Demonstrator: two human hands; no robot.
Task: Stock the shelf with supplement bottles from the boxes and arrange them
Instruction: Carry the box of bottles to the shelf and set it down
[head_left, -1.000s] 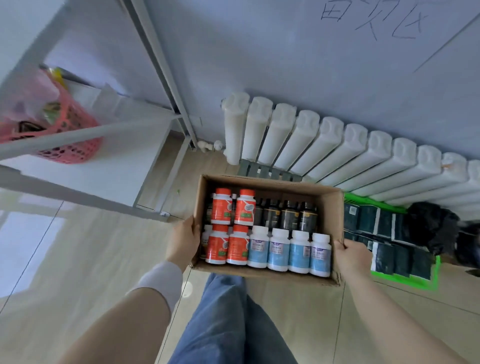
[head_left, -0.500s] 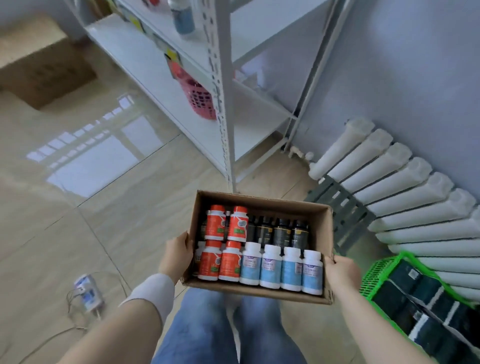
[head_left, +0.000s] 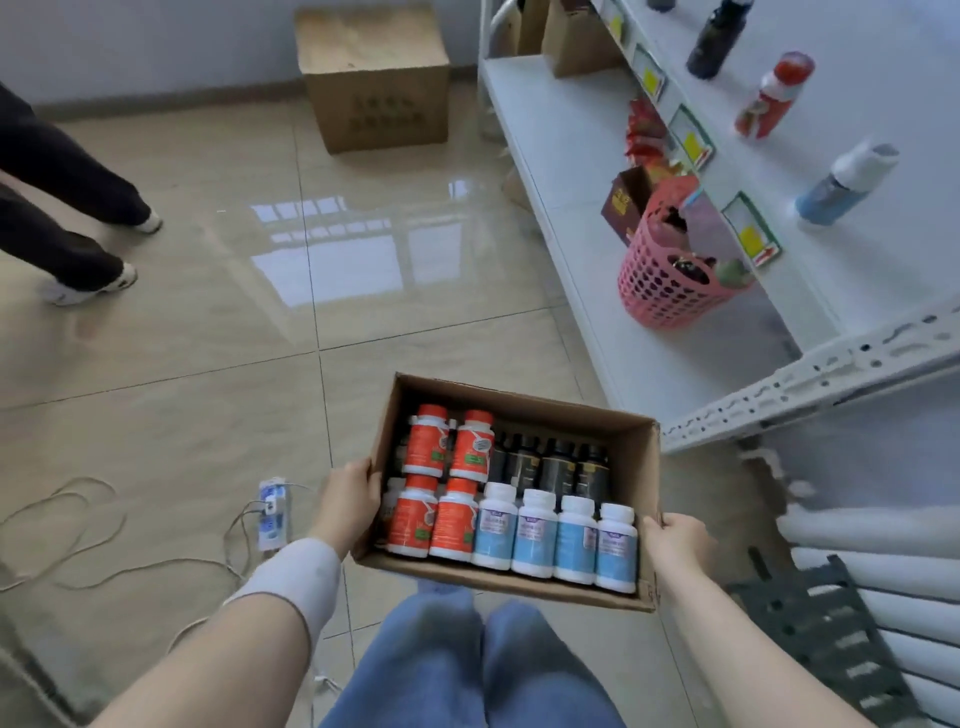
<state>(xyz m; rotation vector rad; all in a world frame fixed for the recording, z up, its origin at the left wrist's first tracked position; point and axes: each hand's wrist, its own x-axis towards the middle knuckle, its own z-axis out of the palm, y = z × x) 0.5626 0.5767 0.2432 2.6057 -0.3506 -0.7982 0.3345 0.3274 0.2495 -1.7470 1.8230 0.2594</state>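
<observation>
I hold an open cardboard box (head_left: 631, 457) in front of my legs. My left hand (head_left: 349, 499) grips its left wall and my right hand (head_left: 675, 540) grips its right wall. Inside stand several orange bottles (head_left: 441, 488) on the left, several dark bottles (head_left: 550, 467) at the back right and several white bottles with blue labels (head_left: 556, 540) in the near row. The white shelf unit (head_left: 571, 171) stands to the right, with three single bottles on an upper shelf: a dark one (head_left: 714, 41), a red one (head_left: 774, 96) and a blue one (head_left: 844, 182).
A pink basket (head_left: 670, 286) with packets sits on the lower shelf. A closed cardboard box (head_left: 374, 78) stands on the floor at the back. Another person's legs (head_left: 67, 208) are at the left. A power strip and cables (head_left: 272, 512) lie on the tiles. A radiator (head_left: 872, 545) is at the right.
My view has swung left from the radiator wall to the shelf and open floor. The box stays held in both hands, bottles unchanged.
</observation>
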